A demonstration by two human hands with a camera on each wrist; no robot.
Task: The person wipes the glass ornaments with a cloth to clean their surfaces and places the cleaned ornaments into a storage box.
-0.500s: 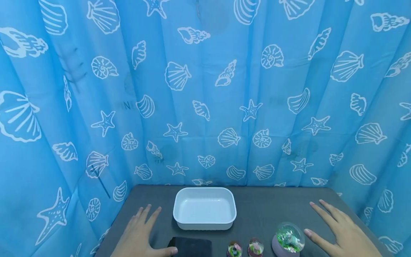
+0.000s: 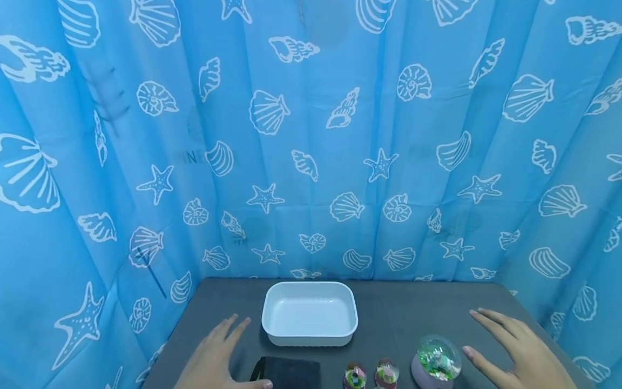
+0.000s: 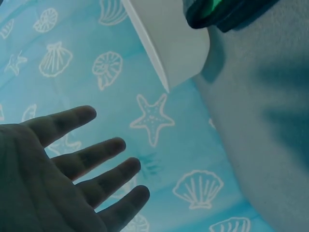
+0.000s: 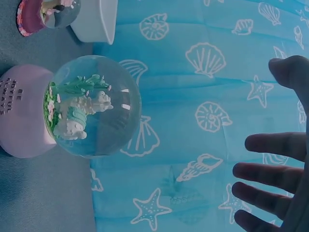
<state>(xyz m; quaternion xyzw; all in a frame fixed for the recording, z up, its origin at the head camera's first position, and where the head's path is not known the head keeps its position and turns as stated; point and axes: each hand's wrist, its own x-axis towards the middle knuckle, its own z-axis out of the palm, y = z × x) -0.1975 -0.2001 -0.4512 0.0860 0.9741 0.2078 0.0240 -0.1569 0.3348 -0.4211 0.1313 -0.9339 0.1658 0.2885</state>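
Observation:
My left hand [image 2: 211, 356] hovers over the table's left side, fingers spread, holding nothing. Its thumb tip overlaps the edge of a dark, blackish item [image 2: 295, 373] at the bottom of the head view; most of that item is cut off. On the right, my right hand [image 2: 520, 351] is held up with fingers apart and nothing in its grasp. Nearest to it is a large snow globe [image 2: 439, 357] on a lilac base, with white figures and green plants inside in the right wrist view. Two small snow globes [image 2: 356, 376] [image 2: 386, 373] stand between the dark item and the large one.
A white rectangular dish [image 2: 311, 341] sits near the back middle of the grey table [image 2: 413, 302]. Behind and on both sides hangs a blue curtain [image 2: 311, 216] printed with white shells and starfish. The table's back edge meets the curtain.
My left hand has shifted slightly to the right, its fingertips a little lower in the head view. The fingers of my right hand have drawn slightly closer together. The objects stay in place.

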